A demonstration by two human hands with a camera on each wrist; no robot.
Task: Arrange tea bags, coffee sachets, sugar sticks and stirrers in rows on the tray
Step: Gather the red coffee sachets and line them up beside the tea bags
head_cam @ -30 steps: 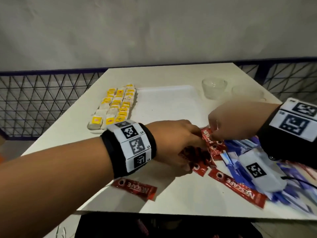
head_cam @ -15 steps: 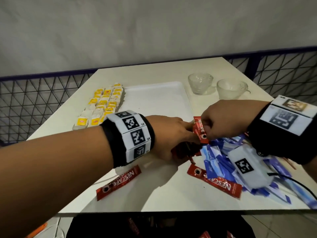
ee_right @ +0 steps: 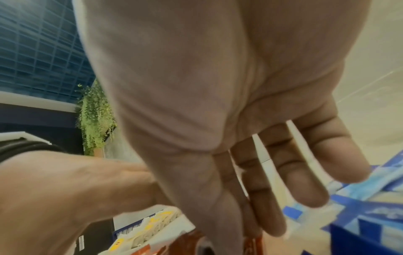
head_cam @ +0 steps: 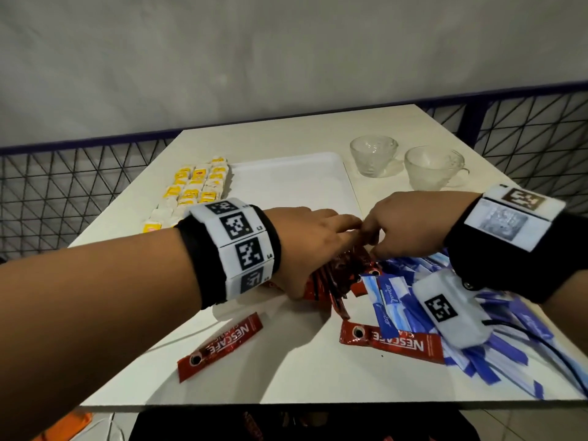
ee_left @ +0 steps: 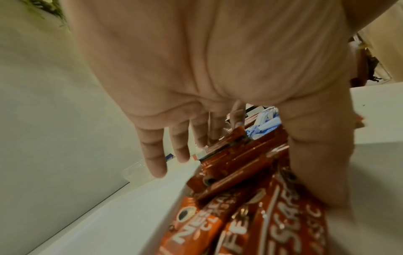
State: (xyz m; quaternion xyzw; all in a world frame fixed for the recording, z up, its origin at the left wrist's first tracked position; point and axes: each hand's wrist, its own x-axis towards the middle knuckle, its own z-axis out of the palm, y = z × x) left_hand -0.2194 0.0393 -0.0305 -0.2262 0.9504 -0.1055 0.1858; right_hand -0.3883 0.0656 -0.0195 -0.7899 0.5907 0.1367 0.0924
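Both hands meet over the coffee sachets

The left hand (head_cam: 313, 240) grasps a bundle of red coffee sachets (ee_left: 235, 165), thumb clamped along it, seen only from the left wrist; the right hand (head_cam: 410, 224) has relaxed, empty fingers. The tray (head_cam: 286, 186) lies beyond them.

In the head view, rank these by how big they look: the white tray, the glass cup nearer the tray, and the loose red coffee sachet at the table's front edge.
1. White tray
2. Loose red coffee sachet, though nearness to the camera enlarges it
3. Glass cup
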